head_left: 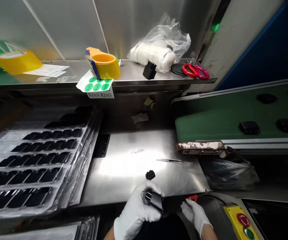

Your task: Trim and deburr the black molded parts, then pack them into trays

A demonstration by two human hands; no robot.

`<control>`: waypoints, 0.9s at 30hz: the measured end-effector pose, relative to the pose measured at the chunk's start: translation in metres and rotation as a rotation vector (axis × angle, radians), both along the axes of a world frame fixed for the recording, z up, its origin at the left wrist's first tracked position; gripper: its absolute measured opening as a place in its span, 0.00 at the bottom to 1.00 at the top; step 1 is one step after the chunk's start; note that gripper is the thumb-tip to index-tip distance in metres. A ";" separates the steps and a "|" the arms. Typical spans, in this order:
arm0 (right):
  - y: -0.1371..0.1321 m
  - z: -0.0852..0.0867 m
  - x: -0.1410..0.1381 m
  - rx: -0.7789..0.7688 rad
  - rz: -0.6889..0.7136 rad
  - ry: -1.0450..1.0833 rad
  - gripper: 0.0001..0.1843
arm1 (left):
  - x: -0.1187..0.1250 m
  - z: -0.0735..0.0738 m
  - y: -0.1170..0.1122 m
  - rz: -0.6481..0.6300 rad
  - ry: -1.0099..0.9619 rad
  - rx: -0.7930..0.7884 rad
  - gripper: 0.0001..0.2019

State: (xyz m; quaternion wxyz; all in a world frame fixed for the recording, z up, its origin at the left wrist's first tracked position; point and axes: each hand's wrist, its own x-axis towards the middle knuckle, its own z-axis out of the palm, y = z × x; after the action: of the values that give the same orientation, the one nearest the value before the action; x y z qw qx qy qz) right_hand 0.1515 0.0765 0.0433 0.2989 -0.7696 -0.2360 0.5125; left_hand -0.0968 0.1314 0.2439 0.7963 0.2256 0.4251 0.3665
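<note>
My left hand point(140, 210), in a white glove, is closed around a black plastic plug housing point(156, 201) just above the bench's front edge. Beyond its fingertips a small ribbed black part point(150, 174) lies on the steel bench point(129, 146). My right hand point(195, 213), also gloved in white, is low at the bench's front edge with its fingers stretched out and nothing seen in them. Close to those fingertips is a red clip-like piece point(193, 198) with a dark cable; whether they touch is unclear. Metal tweezers point(170, 160) lie farther back.
Stacked clear trays point(66, 180) of black parts stand at left. A green conveyor belt point(208, 116) carries several black housings at right. The shelf point(131, 73) holds tape, scissors point(195, 71) and a black plug point(149, 70). A yellow button box point(241, 221) sits front right.
</note>
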 end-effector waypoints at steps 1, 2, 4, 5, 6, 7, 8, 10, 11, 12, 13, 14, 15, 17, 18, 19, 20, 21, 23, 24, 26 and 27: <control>0.000 0.019 -0.005 -0.032 0.019 0.067 0.16 | -0.004 0.004 0.007 -0.015 0.020 0.001 0.23; 0.002 0.039 -0.012 -0.046 0.056 0.122 0.17 | -0.008 0.007 0.014 -0.025 0.037 0.001 0.23; 0.012 0.085 -0.029 -0.018 0.128 0.189 0.19 | -0.014 0.013 0.026 -0.036 0.079 0.027 0.23; 0.020 0.109 -0.039 0.033 0.158 0.205 0.20 | -0.016 0.015 0.031 -0.039 0.107 0.060 0.22; 0.028 0.133 -0.050 0.095 0.201 0.217 0.20 | -0.018 0.016 0.036 -0.037 0.133 0.106 0.22; 0.038 0.156 -0.061 0.198 0.243 0.198 0.19 | -0.019 0.017 0.040 -0.033 0.161 0.163 0.21; 0.047 0.178 -0.071 0.359 0.272 0.159 0.18 | -0.020 0.019 0.043 -0.031 0.190 0.226 0.20; 0.063 0.213 -0.089 0.508 0.446 0.130 0.15 | -0.021 0.020 0.047 -0.015 0.242 0.344 0.18; 0.069 0.226 -0.096 0.521 0.502 0.118 0.12 | -0.022 0.021 0.048 -0.003 0.269 0.397 0.17; 0.073 0.235 -0.102 0.498 0.532 0.108 0.10 | -0.023 0.023 0.048 0.009 0.296 0.450 0.16; 0.076 0.240 -0.106 0.464 0.529 0.095 0.09 | -0.024 0.025 0.047 0.022 0.320 0.502 0.14; 0.078 0.242 -0.109 0.440 0.505 0.084 0.10 | -0.024 0.027 0.046 0.040 0.335 0.550 0.13; 0.078 0.241 -0.111 0.442 0.476 0.075 0.11 | -0.025 0.029 0.044 0.060 0.343 0.577 0.13; 0.078 0.234 -0.113 0.540 0.482 0.069 0.13 | -0.026 0.033 0.040 0.085 0.348 0.516 0.20; 0.078 0.229 -0.113 0.615 0.511 0.055 0.13 | -0.027 0.035 0.038 0.091 0.345 0.436 0.26; 0.078 0.225 -0.113 0.691 0.536 0.025 0.13 | -0.028 0.037 0.036 0.097 0.334 0.341 0.32; 0.078 0.221 -0.113 0.760 0.555 -0.013 0.13 | -0.029 0.038 0.033 0.096 0.308 0.256 0.37; 0.078 0.217 -0.114 0.818 0.568 -0.048 0.12 | -0.030 0.038 0.031 0.090 0.270 0.196 0.39; 0.076 0.214 -0.116 0.891 0.580 -0.076 0.12 | -0.034 0.039 0.026 0.081 0.190 0.163 0.38; 0.075 0.213 -0.118 0.907 0.584 -0.071 0.11 | -0.036 0.040 0.023 0.077 0.162 0.170 0.38; 0.070 0.214 -0.120 0.920 0.610 -0.051 0.10 | -0.039 0.044 0.016 0.081 0.135 0.192 0.39; 0.068 0.214 -0.122 0.919 0.620 -0.048 0.09 | -0.041 0.047 0.012 0.091 0.136 0.192 0.39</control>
State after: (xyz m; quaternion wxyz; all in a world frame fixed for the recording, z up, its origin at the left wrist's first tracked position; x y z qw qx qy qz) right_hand 0.0300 0.1442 0.2575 0.4337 -0.4660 -0.6575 0.4030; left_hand -0.1375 0.1435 0.2904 0.7229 0.3058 0.4510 0.4249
